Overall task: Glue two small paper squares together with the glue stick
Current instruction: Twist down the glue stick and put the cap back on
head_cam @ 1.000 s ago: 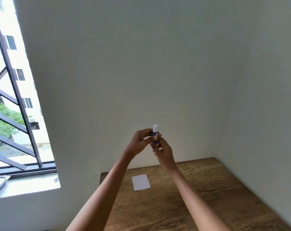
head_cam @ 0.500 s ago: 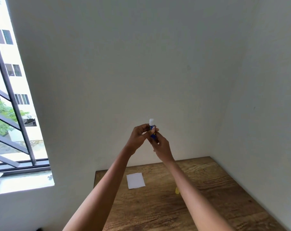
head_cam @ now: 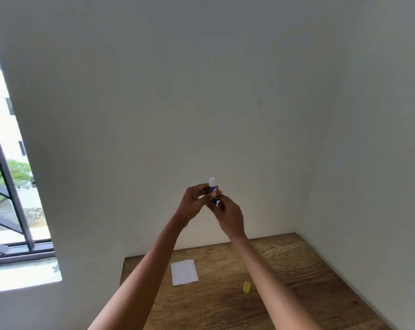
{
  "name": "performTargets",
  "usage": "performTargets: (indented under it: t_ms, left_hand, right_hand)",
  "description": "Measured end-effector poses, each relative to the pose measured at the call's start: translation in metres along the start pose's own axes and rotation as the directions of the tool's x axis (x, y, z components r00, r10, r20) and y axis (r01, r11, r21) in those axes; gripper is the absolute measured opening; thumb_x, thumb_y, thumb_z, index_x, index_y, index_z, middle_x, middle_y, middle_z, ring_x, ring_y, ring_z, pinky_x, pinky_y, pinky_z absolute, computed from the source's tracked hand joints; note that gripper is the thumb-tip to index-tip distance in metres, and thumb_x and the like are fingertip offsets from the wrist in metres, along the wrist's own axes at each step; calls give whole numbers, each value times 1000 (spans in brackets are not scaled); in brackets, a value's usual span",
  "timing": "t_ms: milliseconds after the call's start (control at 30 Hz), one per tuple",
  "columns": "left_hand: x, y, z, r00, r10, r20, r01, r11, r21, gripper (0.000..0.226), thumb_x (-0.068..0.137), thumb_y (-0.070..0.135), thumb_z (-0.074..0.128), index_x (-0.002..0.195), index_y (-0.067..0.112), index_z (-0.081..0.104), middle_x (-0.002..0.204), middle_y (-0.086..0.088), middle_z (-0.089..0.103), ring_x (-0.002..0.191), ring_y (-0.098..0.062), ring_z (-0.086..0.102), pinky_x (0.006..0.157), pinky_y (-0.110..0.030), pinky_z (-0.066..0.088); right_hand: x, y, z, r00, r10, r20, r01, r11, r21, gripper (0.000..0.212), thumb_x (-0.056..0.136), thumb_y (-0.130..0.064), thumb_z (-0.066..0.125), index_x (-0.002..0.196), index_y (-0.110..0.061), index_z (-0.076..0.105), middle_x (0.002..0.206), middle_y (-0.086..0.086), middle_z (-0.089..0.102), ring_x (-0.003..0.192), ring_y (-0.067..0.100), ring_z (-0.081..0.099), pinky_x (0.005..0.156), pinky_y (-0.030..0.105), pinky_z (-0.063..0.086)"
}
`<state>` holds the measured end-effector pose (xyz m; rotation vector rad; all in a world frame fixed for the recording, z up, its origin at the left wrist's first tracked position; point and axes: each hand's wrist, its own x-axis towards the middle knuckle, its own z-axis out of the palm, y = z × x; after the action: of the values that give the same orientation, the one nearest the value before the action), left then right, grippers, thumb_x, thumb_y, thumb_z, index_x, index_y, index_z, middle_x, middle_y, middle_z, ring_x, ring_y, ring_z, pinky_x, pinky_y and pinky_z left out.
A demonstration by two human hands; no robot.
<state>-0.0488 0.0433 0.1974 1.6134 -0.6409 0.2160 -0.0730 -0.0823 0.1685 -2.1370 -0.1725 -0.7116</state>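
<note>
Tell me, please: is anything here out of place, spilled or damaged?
Nothing is spilled or damaged. Both hands, left and right, hold the uncapped glue stick upright above the table. Its yellow cap lies loose on the wood, right of the paper. Only one paper shows.

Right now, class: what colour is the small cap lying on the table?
Yellow cap, seen in the head view.

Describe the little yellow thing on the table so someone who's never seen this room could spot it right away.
Start at the wooden table set in the corner of the white walls. A white paper square lies near its far left end; to the right of it, beside the right forearm, sits the yellow cap. It is the only yellow thing there, far smaller than the paper.
</note>
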Motion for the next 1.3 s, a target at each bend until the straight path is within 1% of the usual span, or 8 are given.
performTargets:
  t_ms: [167,333,400,633,867,1000,1133,1300]
  left_hand:
    - [9,-2,4,999,-22,33,22,1000,13,21,91,9,56,109,4,64,103,-8,70,92,1,66,80,-10,48]
    - [16,-4,17,1000,-13,-10,12,1000,-16,19,89,7,59,106,10,65,102,-8,71,93,-5,67,83,-16,50]
    - [19,-2,24,1000,-5,-7,5,1000,-17,18,88,7,60,104,12,66,101,-8,71,93,-7,68,84,-17,51]
    - [34,0,32,999,-3,-34,2,1000,-9,18,87,9,61,103,15,67,97,2,72,94,-2,67,81,-11,48]
    - [37,7,50,998,18,-60,-21,998,-55,18,87,9,61,101,19,67,90,13,73,93,-5,68,78,-13,50]
    - [41,10,55,997,38,-74,-41,999,-33,20,87,7,61,104,17,67,93,7,72,89,-1,67,79,-13,50]
    - [44,11,55,996,35,-78,-37,999,-18,20,88,10,60,105,18,66,95,6,72,92,-1,67,80,-12,50]
    - [42,11,63,996,11,-85,-16,998,-55,17,89,11,59,101,20,67,89,12,74,92,-7,69,81,-15,50]
  right_hand:
    - [12,12,-13,944,36,328,-95,982,166,23,95,-29,48,96,-9,59,71,-5,49,66,10,47,68,38,44]
    - [15,21,-14,998,48,-38,-50,997,-60,23,79,-43,68,84,-22,61,60,-12,44,56,5,44,51,18,29]
    - [13,25,-10,991,12,-132,-14,1000,-13,30,76,-43,70,78,-19,52,58,-13,42,52,4,41,48,14,27]
    - [28,36,-24,970,-72,231,-3,951,310,12,96,-26,46,98,-16,52,76,-8,46,67,6,46,65,27,43]
    - [39,47,-38,983,-116,-143,127,990,69,25,77,-39,72,78,-21,55,57,-13,39,49,6,38,49,12,33]
    - [42,49,-40,993,-114,-31,119,962,244,28,82,-37,67,99,-19,54,73,-13,47,60,7,44,55,16,40]
    - [43,50,-46,980,-142,143,91,944,317,12,95,-27,48,104,-23,56,84,-5,50,77,21,54,71,43,51]
    - [44,55,-50,982,-171,-84,182,970,163,20,81,-32,69,85,-15,61,66,-11,40,55,7,37,52,15,31]
